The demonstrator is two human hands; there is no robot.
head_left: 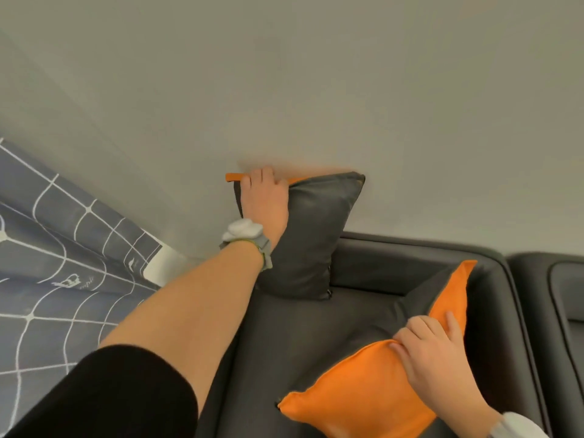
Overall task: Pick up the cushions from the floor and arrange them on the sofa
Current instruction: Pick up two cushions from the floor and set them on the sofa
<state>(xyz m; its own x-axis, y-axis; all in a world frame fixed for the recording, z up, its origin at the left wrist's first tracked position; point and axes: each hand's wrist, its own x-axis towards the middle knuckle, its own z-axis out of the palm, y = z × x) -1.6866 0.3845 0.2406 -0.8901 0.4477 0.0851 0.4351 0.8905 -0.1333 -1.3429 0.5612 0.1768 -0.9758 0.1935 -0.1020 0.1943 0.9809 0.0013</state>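
Observation:
A dark grey cushion (311,235) with an orange back face stands upright on the dark sofa (395,273), at its left end against the wall. My left hand (265,197) grips the cushion's top left corner, fingers curled over the orange edge. An orange cushion (373,377) with a dark side lies tilted on the seat to the right. My right hand (433,352) clasps its upper edge, thumb on the orange face.
A plain light wall (316,90) rises behind the sofa. A blue-grey curtain with white grid lines (57,254) hangs on the left. A second sofa section (556,295) continues on the right.

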